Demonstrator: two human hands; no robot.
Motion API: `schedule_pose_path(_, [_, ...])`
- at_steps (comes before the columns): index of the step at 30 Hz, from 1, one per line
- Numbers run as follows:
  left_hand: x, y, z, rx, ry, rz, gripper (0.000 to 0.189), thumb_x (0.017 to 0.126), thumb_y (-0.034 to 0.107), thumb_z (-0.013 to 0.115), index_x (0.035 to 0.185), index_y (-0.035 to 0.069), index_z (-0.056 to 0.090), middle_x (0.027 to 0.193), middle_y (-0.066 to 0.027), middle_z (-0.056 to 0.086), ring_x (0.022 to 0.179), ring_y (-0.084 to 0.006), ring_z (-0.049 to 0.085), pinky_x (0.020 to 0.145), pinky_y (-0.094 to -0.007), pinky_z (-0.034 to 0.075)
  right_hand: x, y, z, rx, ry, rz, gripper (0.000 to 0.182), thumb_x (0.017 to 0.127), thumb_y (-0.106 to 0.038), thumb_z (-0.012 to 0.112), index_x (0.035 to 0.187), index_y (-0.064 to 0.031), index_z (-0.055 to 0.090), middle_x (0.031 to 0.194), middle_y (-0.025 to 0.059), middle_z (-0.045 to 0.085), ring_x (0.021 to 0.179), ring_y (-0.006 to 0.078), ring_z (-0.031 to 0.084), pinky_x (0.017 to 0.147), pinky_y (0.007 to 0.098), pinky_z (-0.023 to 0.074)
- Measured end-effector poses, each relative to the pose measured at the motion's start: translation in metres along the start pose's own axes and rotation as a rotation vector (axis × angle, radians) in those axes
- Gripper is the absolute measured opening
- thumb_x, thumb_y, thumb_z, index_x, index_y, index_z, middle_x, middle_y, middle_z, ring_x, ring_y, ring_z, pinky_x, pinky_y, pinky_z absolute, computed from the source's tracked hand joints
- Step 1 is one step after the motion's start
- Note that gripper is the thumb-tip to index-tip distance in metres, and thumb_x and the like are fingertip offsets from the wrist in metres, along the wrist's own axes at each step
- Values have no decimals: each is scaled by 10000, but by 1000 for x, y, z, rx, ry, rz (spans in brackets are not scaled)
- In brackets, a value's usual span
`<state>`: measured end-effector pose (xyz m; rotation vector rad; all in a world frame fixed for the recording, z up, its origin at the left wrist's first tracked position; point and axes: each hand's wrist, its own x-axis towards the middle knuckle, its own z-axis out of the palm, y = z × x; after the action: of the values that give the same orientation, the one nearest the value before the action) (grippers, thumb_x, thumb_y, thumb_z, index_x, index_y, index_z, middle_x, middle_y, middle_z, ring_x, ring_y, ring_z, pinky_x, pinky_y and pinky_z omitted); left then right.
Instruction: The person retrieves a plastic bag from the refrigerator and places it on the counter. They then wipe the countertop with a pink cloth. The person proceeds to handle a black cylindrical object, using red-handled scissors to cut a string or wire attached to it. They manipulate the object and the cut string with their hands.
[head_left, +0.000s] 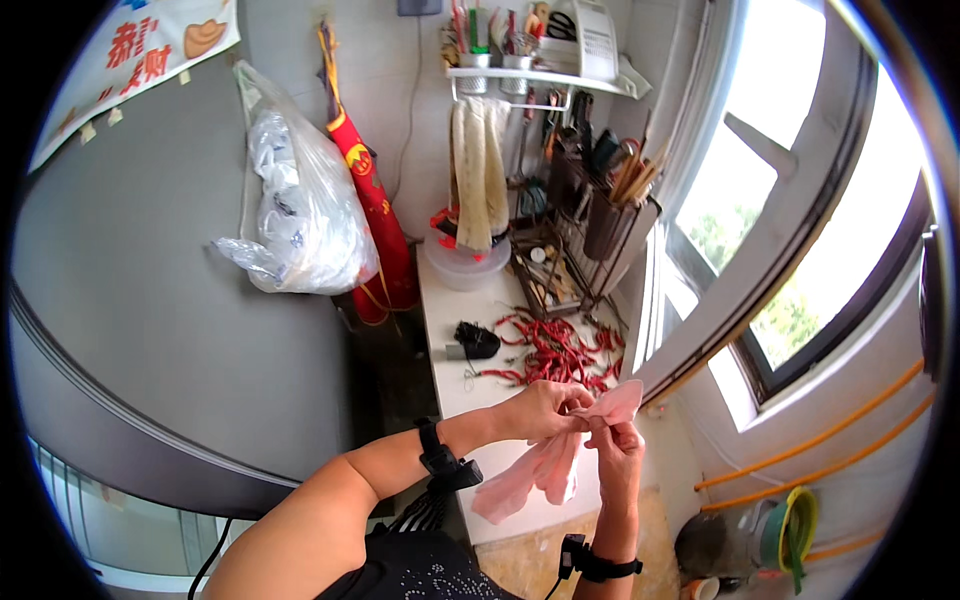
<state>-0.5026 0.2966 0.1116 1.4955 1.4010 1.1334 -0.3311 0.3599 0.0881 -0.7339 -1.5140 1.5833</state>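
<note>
My left hand pinches a gathered part of a thin pink cloth, whose kind I cannot tell. Close beside it on the right, my right hand grips the same cloth between thumb and fingers. One pink end sticks up above the hands, and longer folds hang below them over the white countertop. Just beyond the hands lies a loose pile of dried red chili peppers. A spool of black thread lies left of the peppers, with a loose thread trailing near it.
A wire rack with utensil holders and a lidded plastic tub stand behind the peppers. A yellowish towel hangs above the tub. An open window is at right; a bulging plastic bag hangs at left by a grey panel.
</note>
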Motion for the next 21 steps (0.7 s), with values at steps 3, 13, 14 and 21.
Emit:
schedule_pose_path(3, [6, 6, -30, 273, 29, 84, 324, 831, 299, 700, 1060, 72, 662, 890, -62, 644, 785, -166, 617, 704, -299, 483, 24, -13, 18, 9, 20, -29, 117, 913, -99, 629, 863, 7, 634, 727, 5, 613, 630, 62, 533, 562, 211, 425])
schedule_pose_path(13, [84, -6, -163, -69, 308, 178, 198, 887, 191, 674, 959, 7, 665, 863, -46, 657, 789, -78, 598, 718, -241, 490, 185, -40, 99, 269, -30, -56, 176, 960, -160, 566, 967, 11, 608, 847, 80, 678, 782, 149, 668, 739, 263, 542])
schedule_pose_path(14, [98, -14, -176, -99, 350, 177, 191, 884, 172, 677, 976, 5, 664, 865, -42, 665, 786, -76, 603, 719, -236, 495, 206, -40, 107, 267, -65, -83, 179, 965, -159, 558, 990, 9, 613, 903, 102, 694, 808, 161, 679, 754, 266, 535])
schedule_pose_path(21, [210, -33, -292, -102, 685, 425, 253, 869, 240, 691, 975, 12, 662, 813, -71, 683, 726, -109, 609, 678, -271, 500, 347, -67, 172, 39, -177, -363, 168, 957, -98, 542, 1071, 7, 608, 1042, 60, 661, 924, 119, 625, 838, 263, 491])
